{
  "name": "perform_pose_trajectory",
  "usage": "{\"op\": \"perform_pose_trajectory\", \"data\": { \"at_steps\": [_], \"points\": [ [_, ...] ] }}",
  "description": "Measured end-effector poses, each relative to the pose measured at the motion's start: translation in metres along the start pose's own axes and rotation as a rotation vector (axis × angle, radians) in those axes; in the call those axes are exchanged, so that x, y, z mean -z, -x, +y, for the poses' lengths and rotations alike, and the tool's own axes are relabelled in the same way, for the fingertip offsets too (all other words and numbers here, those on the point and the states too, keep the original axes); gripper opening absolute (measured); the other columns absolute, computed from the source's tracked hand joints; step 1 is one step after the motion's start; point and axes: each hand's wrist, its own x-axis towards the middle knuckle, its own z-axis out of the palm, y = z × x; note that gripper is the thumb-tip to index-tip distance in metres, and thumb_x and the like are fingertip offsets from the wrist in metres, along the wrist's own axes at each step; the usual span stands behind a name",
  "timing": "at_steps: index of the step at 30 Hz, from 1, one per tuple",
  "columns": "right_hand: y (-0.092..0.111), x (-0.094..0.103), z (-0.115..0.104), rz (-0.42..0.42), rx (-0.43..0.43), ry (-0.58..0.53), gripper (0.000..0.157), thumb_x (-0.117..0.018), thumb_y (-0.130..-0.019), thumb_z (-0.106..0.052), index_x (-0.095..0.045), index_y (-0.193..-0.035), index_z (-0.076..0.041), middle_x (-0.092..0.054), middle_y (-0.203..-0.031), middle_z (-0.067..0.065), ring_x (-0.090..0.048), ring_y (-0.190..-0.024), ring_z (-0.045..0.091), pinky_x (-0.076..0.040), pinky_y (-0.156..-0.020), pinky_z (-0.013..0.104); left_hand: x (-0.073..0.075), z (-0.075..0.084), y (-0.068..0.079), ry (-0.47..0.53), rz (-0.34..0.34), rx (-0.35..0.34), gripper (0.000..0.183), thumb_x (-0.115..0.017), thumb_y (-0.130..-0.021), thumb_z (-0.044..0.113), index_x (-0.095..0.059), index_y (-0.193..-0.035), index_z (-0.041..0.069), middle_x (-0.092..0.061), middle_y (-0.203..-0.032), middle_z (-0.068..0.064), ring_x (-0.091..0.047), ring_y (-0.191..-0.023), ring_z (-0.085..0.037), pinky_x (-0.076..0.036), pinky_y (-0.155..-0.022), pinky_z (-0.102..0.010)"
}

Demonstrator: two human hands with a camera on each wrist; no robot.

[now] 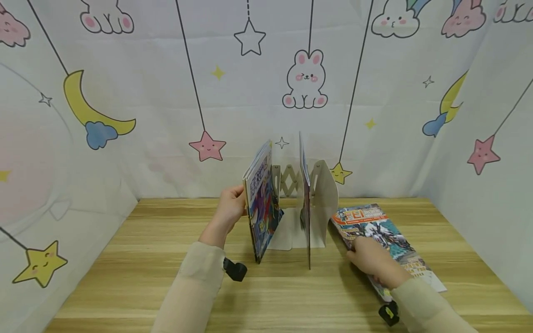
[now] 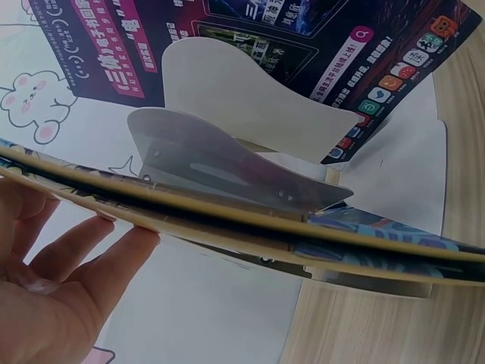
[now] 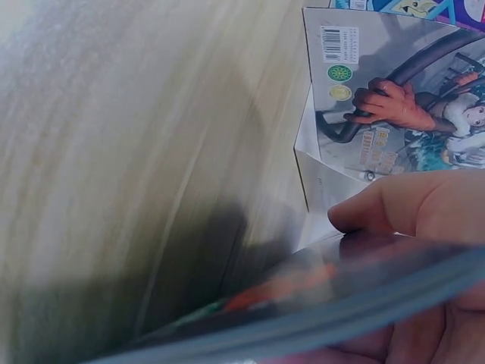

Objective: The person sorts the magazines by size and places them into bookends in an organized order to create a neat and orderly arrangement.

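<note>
My left hand (image 1: pixel 231 209) touches the outer side of two upright magazines (image 1: pixel 263 203) at the left of a cream metal bookend stand (image 1: pixel 326 203). In the left wrist view, the fingers (image 2: pixel 114 265) press against the outer cover; no thumb shows on the far side. Another thin magazine (image 1: pixel 307 208) stands upright beside the stand's right plate. My right hand (image 1: pixel 372 259) pinches the near left edge of a magazine (image 1: pixel 387 236) lying on the table, with that edge raised. In the right wrist view, the thumb is above the held magazine (image 3: pixel 318 311) and the fingers are below.
The stand's folding lattice (image 1: pixel 288 180) links its plates at the back. All of it sits on a wood-grain table (image 1: pixel 166 240). A white cloth (image 1: pixel 166 92) printed with stars, moons and rabbits hangs behind and at both sides.
</note>
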Motion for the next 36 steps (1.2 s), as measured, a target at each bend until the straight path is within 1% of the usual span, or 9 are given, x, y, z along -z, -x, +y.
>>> {"op": "perform_pose_trajectory", "data": {
  "at_steps": [6,11,18,27,31,36],
  "points": [
    [0.0018,0.0025,-0.0025,-0.004,0.005,0.037,0.030,-0.058,-0.088,-0.018,-0.049,-0.061,-0.010,-0.051,-0.053,0.003,-0.044,-0.032,0.012,-0.037,-0.034,0.027,-0.0004,-0.0010,0.0004,0.010,-0.004,0.001,0.034,-0.046,-0.101,0.025,-0.065,-0.119,0.004,-0.062,-0.073,0.005,-0.058,-0.062,-0.008,-0.055,-0.061,-0.027],
    [0.0005,0.0017,-0.0031,-0.014,0.001,0.038,0.030,-0.058,-0.088,-0.018,-0.049,-0.061,-0.010,-0.051,-0.054,0.003,-0.045,-0.032,0.013,-0.038,-0.035,0.027,0.0000,-0.0010,0.0004,0.013,-0.006,0.009,0.034,-0.046,-0.101,0.025,-0.064,-0.122,0.006,-0.064,-0.079,0.004,-0.059,-0.064,-0.008,-0.055,-0.062,-0.027],
    [-0.0005,0.0006,-0.0010,-0.012,-0.004,0.012,0.032,-0.058,-0.088,-0.019,-0.049,-0.058,-0.011,-0.050,-0.051,0.002,-0.043,-0.033,0.012,-0.037,-0.036,0.027,-0.0002,-0.0011,0.0003,-0.007,0.000,0.002,0.035,-0.047,-0.100,0.027,-0.066,-0.116,0.003,-0.061,-0.070,0.006,-0.057,-0.060,-0.008,-0.053,-0.059,-0.026],
    [-0.0018,0.0046,-0.0015,-0.013,-0.004,0.060,0.033,-0.059,-0.088,-0.021,-0.048,-0.059,-0.012,-0.049,-0.054,0.002,-0.047,-0.037,0.015,-0.036,-0.039,0.029,-0.0003,-0.0025,-0.0010,0.007,-0.006,0.004,0.035,-0.048,-0.100,0.027,-0.066,-0.115,0.000,-0.061,-0.072,0.005,-0.057,-0.062,-0.007,-0.054,-0.061,-0.026],
    [-0.0023,0.0060,-0.0022,-0.018,0.019,0.060,0.031,-0.059,-0.088,-0.017,-0.047,-0.060,-0.011,-0.050,-0.055,0.003,-0.048,-0.039,0.015,-0.038,-0.041,0.028,0.0004,-0.0031,-0.0006,-0.002,-0.010,0.003,0.036,-0.047,-0.100,0.028,-0.066,-0.116,0.001,-0.061,-0.075,0.004,-0.058,-0.064,-0.007,-0.054,-0.063,-0.027],
    [-0.0043,0.0067,-0.0004,-0.020,0.037,0.017,0.027,-0.060,-0.085,-0.010,-0.046,-0.062,-0.009,-0.048,-0.057,0.004,-0.047,-0.045,0.015,-0.037,-0.045,0.027,0.0007,-0.0024,-0.0002,-0.003,-0.009,0.001,0.035,-0.046,-0.100,0.027,-0.066,-0.118,0.004,-0.063,-0.079,0.003,-0.059,-0.065,-0.008,-0.055,-0.063,-0.028]
  ]
}}
